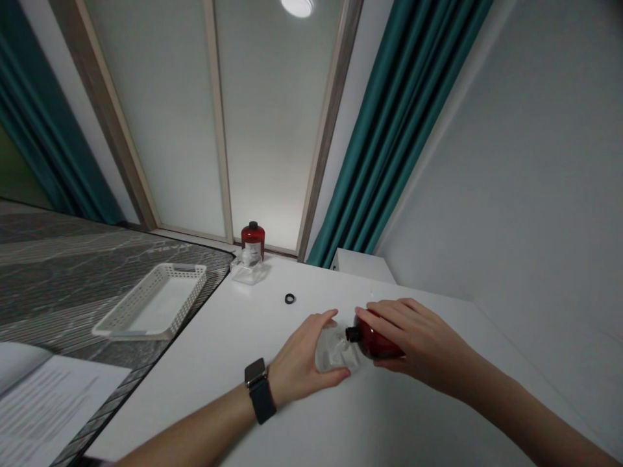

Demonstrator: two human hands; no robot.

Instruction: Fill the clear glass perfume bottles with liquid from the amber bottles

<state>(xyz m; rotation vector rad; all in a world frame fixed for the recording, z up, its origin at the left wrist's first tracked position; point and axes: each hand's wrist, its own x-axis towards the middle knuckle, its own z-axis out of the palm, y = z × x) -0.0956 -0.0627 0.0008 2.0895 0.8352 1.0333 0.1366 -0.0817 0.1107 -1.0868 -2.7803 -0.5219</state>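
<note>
My right hand (409, 334) is closed around a dark red bottle (372, 342). The bottle is tipped on its side, its black open-looking neck pointing left over a clear glass container (335, 350). My left hand (304, 360), with a dark watch at the wrist, curves its thumb and fingers around the left side of that container. Whether liquid is flowing cannot be made out. A small black ring (290, 299) lies on the white table beyond my left hand.
At the table's far edge stand another red bottle (253, 237) with a black cap and a clear container (247, 269). Left of the white table (219, 363), on a dark striped surface, are a white plastic basket (168, 305) and an open book (63, 402). A wall rises on the right.
</note>
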